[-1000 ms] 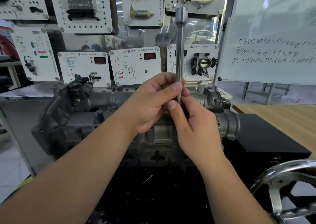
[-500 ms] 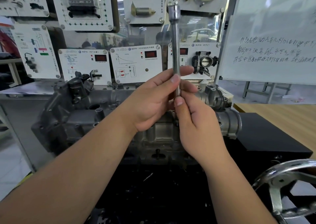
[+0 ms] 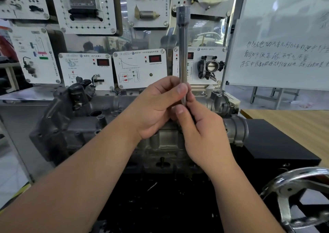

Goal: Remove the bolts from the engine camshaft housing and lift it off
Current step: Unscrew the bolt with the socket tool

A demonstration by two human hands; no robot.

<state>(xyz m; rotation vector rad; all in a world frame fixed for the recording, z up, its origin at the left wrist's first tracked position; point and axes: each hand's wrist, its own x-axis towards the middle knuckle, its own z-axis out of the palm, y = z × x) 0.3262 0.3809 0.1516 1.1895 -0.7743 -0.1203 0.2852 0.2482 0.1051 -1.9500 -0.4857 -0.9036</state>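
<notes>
Since a moment ago my left hand (image 3: pixel 156 106) has curled tighter on the long upright steel socket extension bar (image 3: pixel 183 54), thumb and fingers pinching its lower end; my right hand (image 3: pixel 201 131) pinches just below. Both hover over the grey cast-metal camshaft housing (image 3: pixel 85 126) on its stand.

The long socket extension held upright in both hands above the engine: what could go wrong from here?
1. The socket extension is pinched only at its lower end by the left hand and right hand; top-heavy, it might tip.
2. If dropped, it could strike the camshaft housing.
</notes>
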